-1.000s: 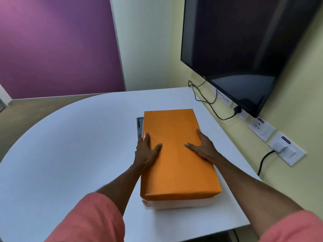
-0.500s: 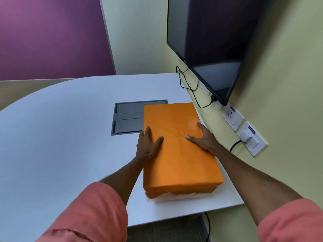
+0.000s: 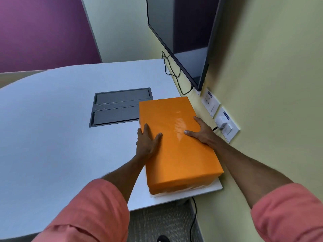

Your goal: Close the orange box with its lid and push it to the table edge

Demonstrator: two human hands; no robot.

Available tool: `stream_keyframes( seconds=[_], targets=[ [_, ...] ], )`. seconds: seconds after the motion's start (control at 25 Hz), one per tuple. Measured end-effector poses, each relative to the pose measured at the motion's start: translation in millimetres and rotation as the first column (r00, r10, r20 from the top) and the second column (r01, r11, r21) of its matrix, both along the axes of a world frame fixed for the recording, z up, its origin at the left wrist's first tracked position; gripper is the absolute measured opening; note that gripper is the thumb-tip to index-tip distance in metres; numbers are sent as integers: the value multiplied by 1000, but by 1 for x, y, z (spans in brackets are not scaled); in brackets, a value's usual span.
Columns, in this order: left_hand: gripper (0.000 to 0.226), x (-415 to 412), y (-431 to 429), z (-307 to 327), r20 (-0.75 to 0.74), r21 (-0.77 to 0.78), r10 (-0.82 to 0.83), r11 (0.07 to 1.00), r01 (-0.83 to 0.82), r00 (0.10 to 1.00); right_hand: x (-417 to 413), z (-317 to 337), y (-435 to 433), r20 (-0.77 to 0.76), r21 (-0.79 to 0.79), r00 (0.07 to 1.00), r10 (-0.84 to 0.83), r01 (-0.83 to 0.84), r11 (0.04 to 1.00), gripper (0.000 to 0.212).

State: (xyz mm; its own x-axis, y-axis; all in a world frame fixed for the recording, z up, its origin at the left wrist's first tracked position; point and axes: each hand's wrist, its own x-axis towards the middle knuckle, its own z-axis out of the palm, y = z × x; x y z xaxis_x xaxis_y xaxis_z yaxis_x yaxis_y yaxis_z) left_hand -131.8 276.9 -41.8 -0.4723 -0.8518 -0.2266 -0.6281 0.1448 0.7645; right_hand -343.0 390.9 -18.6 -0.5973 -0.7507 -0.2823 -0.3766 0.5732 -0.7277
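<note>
The orange box (image 3: 176,151) lies on the white table (image 3: 52,137) with its orange lid fitted on top; a strip of the white base shows under the near end. The box sits along the table's right edge, next to the yellow wall. My left hand (image 3: 147,142) rests flat on the lid's left side, fingers over the left edge. On the right side of the lid lies my right hand (image 3: 201,132), thumb on top and fingers wrapped over the right edge. Both hands press on the box from either side.
A dark grey cable hatch (image 3: 118,106) is set into the table just left of the box's far end. A black screen (image 3: 178,35) hangs on the wall, with cables (image 3: 172,72), wall sockets (image 3: 210,102) and a plugged-in charger (image 3: 222,122) close to the box's right side.
The box has slid to the right with both hands on it, uncovering the cable hatch and ending against the table's right edge beside the wall. My view has turned left-downward.
</note>
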Motion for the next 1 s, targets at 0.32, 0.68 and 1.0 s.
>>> stream_keyframes(
  seconds=[0.32,0.68,1.0],
  targets=[
    [89,-19,15,-9,21,33,-47,998,46,999,-24,-10,15,20,9,1000,23,-23,1000,98],
    [88,-25,22,-16,62,29,-70,997,69,996,-34,-17,16,-17,45,997,73,-72,996,100],
    [91,-26,12,-9,153,81,-142,988,131,978,-24,-9,6,-154,24,988,18,-14,1000,91]
  ],
)
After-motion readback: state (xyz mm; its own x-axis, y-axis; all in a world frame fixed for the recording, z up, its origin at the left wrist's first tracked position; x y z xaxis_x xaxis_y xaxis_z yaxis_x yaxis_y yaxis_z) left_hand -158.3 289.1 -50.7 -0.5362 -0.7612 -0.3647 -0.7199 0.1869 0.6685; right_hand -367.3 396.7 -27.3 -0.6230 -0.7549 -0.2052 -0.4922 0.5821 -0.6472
